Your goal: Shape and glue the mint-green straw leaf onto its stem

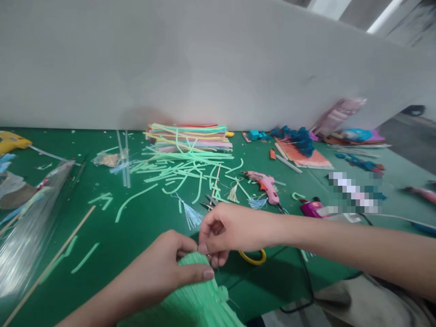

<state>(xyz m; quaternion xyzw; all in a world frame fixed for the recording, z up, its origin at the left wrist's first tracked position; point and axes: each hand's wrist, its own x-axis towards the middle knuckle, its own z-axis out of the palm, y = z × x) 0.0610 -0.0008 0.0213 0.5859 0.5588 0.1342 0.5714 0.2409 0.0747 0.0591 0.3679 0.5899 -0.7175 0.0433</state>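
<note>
My left hand (168,268) grips the top of a mint-green fan-like bundle of strips (194,299) near the table's front edge, thumb laid across it. My right hand (226,229) reaches in from the right and pinches the bundle's upper edge between thumb and fingertips, right beside my left thumb. Under my right hand lie scissors with yellow handles (252,259), partly hidden by the wrist. A pale blue tassel (191,215) rests just beyond the hands.
Green table (143,227) strewn with mint foam strips (177,170). A stack of coloured foam sheets (190,136) stands at the wall. Pink glue gun (267,186) right of centre, its black cable trailing forward. Wooden stick (51,263) and clear plastic bags (30,227) at left. Craft clutter far right.
</note>
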